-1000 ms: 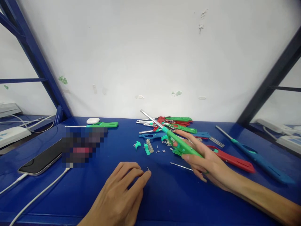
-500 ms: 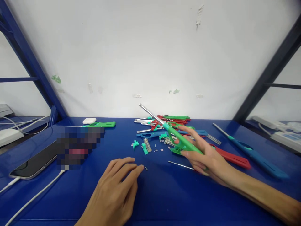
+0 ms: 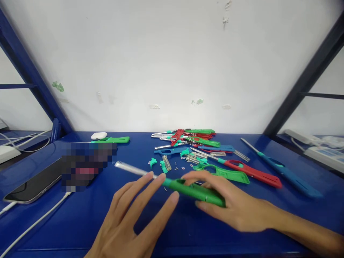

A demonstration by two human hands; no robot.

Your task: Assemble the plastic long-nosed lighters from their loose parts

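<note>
My right hand [image 3: 233,204] is closed around the handle of a green long-nosed lighter [image 3: 197,191], above the front of the table. The lighter's metal tube [image 3: 126,167] points to the left and is slightly blurred. My left hand [image 3: 131,215] has its fingers stretched out and apart. Its fingertips overlap the base of the tube; whether they touch it I cannot tell. Behind my right hand lie a green handle shell [image 3: 228,174] and a red long-nosed lighter [image 3: 252,172]. Loose turquoise triggers [image 3: 153,163] and a clear fuel tank [image 3: 167,163] lie beyond my left fingertips.
Several opened lighters [image 3: 199,136] are piled against the wall. A blue lighter [image 3: 290,175] lies at the right, another green lighter [image 3: 116,140] at the back left beside a white case [image 3: 99,135]. A phone [image 3: 34,181] with a white cable [image 3: 40,225] is at the left.
My right hand has brought the green lighter down and left, tilting it flatter. My left hand has spread its fingers and risen to the tube. The green shell and red lighter are now more exposed.
</note>
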